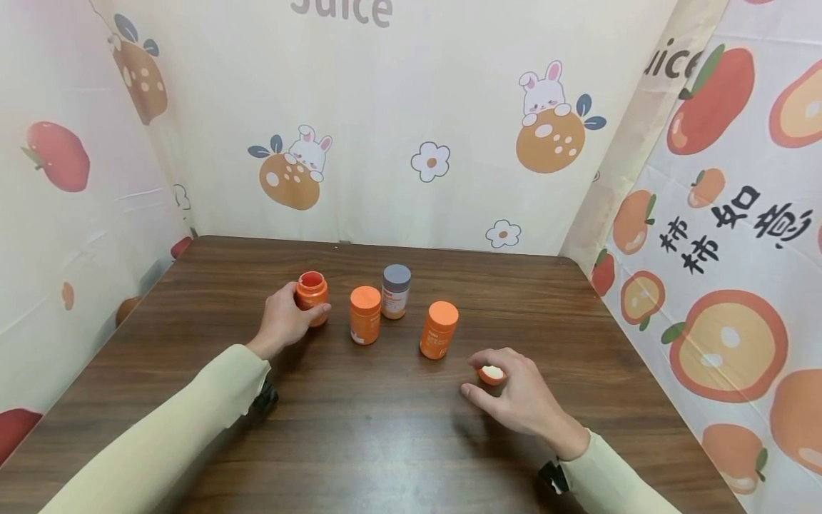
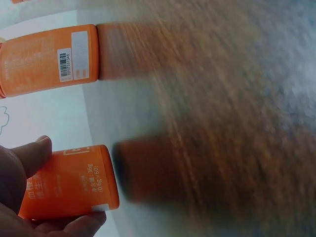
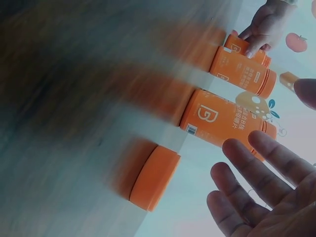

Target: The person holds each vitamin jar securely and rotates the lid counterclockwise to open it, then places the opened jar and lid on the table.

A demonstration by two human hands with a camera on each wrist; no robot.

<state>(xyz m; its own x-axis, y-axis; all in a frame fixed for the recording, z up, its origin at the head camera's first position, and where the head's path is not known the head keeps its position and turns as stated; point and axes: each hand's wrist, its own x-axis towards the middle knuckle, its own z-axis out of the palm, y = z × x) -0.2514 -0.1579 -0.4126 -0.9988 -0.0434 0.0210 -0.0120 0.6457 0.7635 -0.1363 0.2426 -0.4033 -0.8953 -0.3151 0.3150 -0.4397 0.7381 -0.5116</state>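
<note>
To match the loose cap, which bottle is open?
The leftmost bottle, held in the left hand: its mouth is bare, while the other three bottles are capped.

Pale yellow-green left sleeve (image 1: 163, 435) is showing nearer the left edge of the surface (image 1: 359, 457), matching right sleeve (image 1: 619, 482) nearer its right edge, small black piece (image 1: 265, 397) is peeking out beneath each cuff (image 1: 253, 368), bare fingers (image 3: 259, 174) are showing beyond.

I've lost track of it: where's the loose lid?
In the head view, the lid lies on the table, right of centre, beside the right hand and nearest the rightmost bottle.
</note>
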